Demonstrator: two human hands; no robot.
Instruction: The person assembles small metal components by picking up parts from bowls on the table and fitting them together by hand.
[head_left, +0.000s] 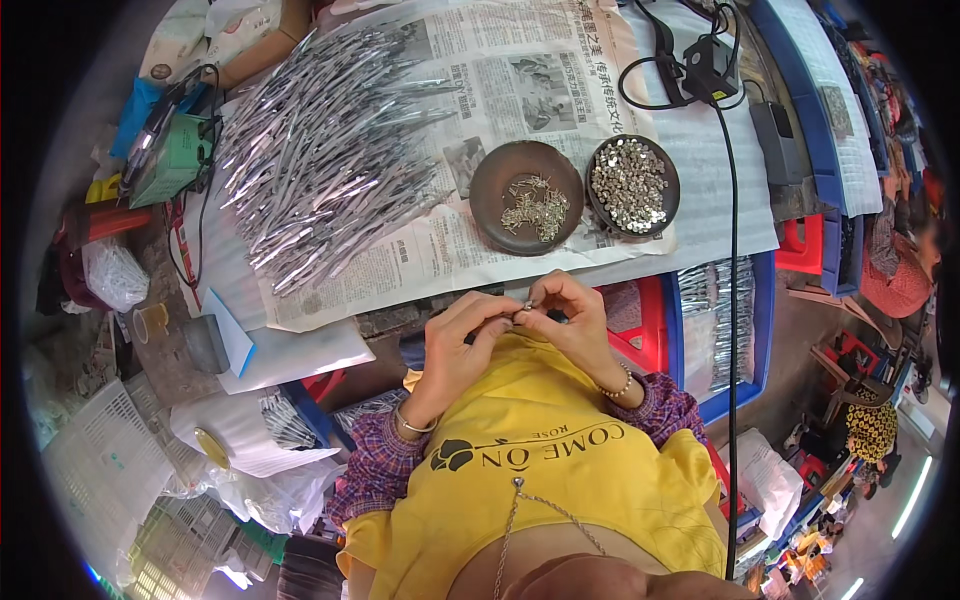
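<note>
Looking through the head view, we hold our left hand (458, 342) and right hand (576, 316) together, fingertips pinching a tiny, mostly hidden metallic piece (524, 306) before the white-covered table (715, 215). Beyond, on black-and-white printed newspaper (482, 50), thin silvery strips (320, 165) lie heaped left of a round brown dish (494, 180) of gold-coloured pins (537, 210), just beside a round dark dish (673, 188) of silvery bits (628, 185).

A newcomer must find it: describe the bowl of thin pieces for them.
Find the newspaper under the silvery strips. At its near right corner, two dark round bowls stand side by side. The left bowl is it: wider, partly bare inside, holding thin pieces, while the right bowl is crowded with shiny bits.
</note>
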